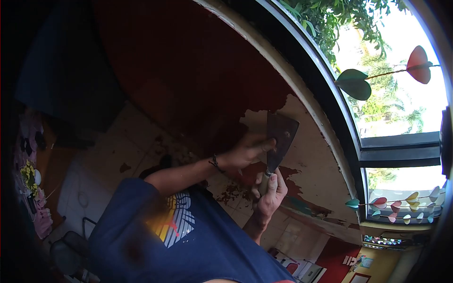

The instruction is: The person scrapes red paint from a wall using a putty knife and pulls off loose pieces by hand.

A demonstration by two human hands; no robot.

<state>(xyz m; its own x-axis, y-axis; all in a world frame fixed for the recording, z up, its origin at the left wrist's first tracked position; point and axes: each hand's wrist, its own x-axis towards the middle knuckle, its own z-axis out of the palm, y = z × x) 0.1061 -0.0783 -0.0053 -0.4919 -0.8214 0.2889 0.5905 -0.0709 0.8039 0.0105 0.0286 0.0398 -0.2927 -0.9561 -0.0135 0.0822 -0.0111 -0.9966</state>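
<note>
My right hand (271, 192) is closed around the pale handle of a paint scraper (284, 137). The scraper's wide, dark blade points up in the view and carries a small light spot. My left hand (247, 152), with a dark bracelet on the wrist, reaches across with fingers stretched out, a fingertip at the blade's side edge; it looks slightly blurred. Behind the blade is a wall (203, 61) with dark red paint. Beside the blade the paint is gone in a ragged-edged patch (309, 137), showing a beige surface.
Paint flakes (233, 194) lie on the tiled floor (120, 146). A window (396, 155) runs along the wall's top, with heart-shaped paper garlands (354, 85) hanging before it. At the left are a chair (68, 252) and a brown surface with pink cloth (42, 219) and yellow flowers (29, 177).
</note>
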